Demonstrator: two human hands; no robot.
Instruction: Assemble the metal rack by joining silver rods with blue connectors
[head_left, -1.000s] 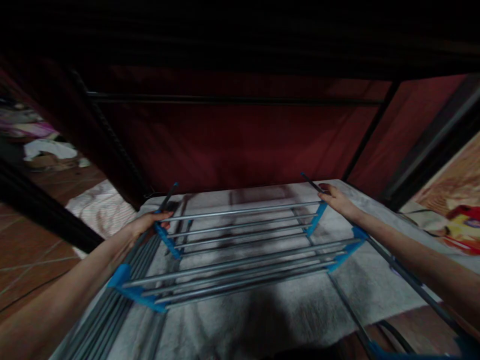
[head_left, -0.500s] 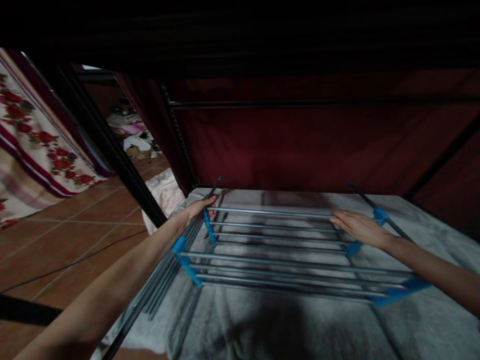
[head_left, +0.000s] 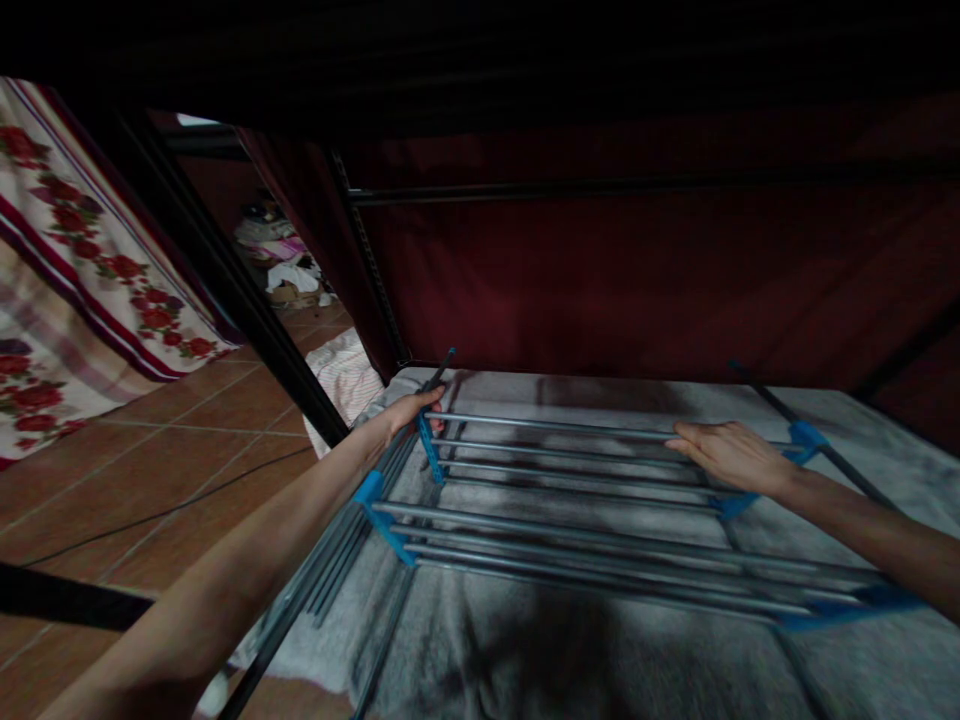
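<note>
A rack of grey metal rods (head_left: 555,424) with blue plastic brackets lies across a grey fleece blanket (head_left: 480,660). My left hand (head_left: 416,408) is closed around its far left corner, where a side pole meets a blue bracket (head_left: 430,447); some fingers are hidden behind the pole. Over the right part of the far top rod, my right hand (head_left: 724,455) is closed with its fingers bent onto the metal. Another blue bracket (head_left: 808,440) shows just beyond that hand. The near right blue bracket (head_left: 847,608) is partly covered by my right forearm.
Several loose grey rods (head_left: 330,570) lie along the blanket's left edge. A black metal frame post (head_left: 247,310) rises at the left, and a dark red curtain (head_left: 600,280) hangs behind. A cable (head_left: 165,505) runs over the tiled floor (head_left: 195,440). A flowered cloth (head_left: 97,260) hangs far left.
Both hands keep their places on the rack. The whole scene has shifted slightly to the right in view, and the rack's right end looks a little farther right.
</note>
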